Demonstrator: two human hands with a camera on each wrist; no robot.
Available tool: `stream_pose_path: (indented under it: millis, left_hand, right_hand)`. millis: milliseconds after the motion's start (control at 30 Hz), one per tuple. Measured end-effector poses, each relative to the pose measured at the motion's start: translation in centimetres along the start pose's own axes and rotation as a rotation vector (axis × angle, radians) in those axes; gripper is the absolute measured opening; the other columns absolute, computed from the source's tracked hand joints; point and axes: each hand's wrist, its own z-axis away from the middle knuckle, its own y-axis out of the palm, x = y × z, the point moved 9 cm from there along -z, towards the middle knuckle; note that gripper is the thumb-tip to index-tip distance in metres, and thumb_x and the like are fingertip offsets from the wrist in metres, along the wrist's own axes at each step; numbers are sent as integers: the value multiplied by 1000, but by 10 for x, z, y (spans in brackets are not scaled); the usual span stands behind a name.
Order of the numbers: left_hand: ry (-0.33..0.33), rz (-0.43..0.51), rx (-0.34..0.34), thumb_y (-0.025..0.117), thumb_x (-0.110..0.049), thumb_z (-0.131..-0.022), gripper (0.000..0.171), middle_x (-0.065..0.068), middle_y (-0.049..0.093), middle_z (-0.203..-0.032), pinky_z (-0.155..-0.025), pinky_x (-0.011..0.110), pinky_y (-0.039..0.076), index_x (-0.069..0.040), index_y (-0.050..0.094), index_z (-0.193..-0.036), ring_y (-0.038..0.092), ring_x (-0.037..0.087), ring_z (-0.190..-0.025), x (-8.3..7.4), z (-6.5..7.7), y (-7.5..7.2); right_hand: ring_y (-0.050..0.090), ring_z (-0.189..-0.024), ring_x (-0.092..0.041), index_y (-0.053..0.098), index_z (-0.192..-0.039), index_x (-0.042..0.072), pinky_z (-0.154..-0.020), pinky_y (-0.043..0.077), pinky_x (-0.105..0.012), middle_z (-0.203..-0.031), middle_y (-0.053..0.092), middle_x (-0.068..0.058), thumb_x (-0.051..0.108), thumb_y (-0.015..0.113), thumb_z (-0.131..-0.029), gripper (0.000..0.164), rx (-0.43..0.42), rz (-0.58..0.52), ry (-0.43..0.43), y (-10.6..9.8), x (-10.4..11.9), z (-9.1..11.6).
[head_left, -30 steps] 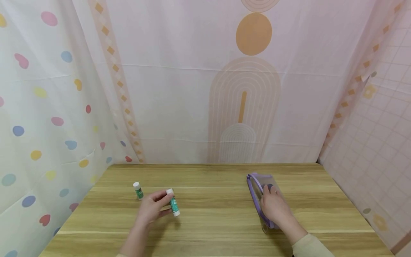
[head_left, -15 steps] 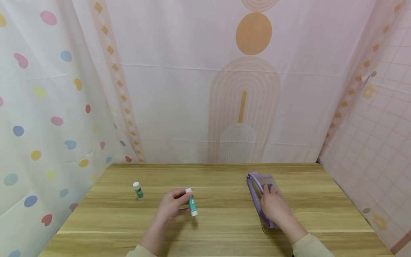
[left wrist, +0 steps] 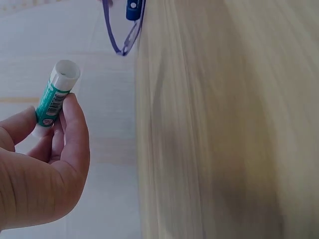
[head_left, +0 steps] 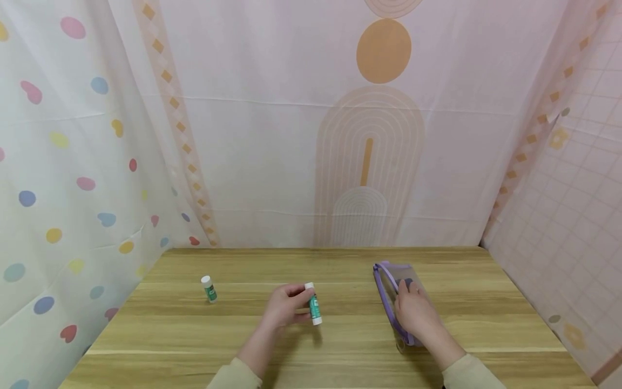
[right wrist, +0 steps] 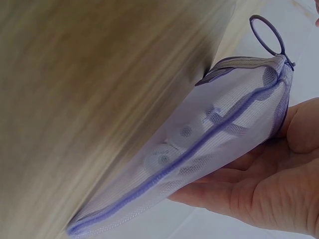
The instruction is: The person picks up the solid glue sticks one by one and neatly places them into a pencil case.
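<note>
My left hand [head_left: 286, 307] pinches a glue stick [head_left: 315, 310] with white ends and a green label between thumb and fingers, above the table's middle. In the left wrist view the glue stick [left wrist: 55, 97] tilts, one white end upward. On the right, my right hand [head_left: 418, 314] grips a see-through mesh pouch [right wrist: 234, 134] with purple trim. Its mouth gapes toward the left. White round ends and darker shapes show through the mesh in the right wrist view. A dark blue item [left wrist: 133, 9] appears at the pouch in the left wrist view.
Another green-labelled glue stick [head_left: 209, 289] is at the left on the wooden table [head_left: 291, 367]. A ring [right wrist: 266, 35] hangs from the pouch's zip end. Patterned curtains [head_left: 262, 162] stand behind the table and along both sides.
My left hand has carried the glue stick rightward across the table, closer to the pouch. The right hand, the pouch and the other glue stick have kept their places.
</note>
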Motion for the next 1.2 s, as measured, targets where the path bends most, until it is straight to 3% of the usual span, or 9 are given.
stream_pose_path:
  millis: [433, 1200]
  left_hand:
    - [13, -9, 51, 67, -12, -95, 38, 5, 65, -88, -64, 34, 61, 13, 59, -122, 64, 18, -81, -2, -13, 41]
    - [-95, 88, 25, 70, -11, -92, 31, 8, 67, -92, -66, 35, 61, 7, 65, -117, 65, 19, -79, 19, -29, 107]
  right_hand:
    - [54, -96, -42, 45, -127, -27, -98, 42, -54, -113, 54, -39, 4, 50, -97, 43, -2, -8, 9, 0, -1, 0]
    - [55, -95, -42, 46, -127, -25, -94, 45, -54, -111, 54, -38, 5, 50, -98, 43, 0, 5, 23, 0, -2, -1]
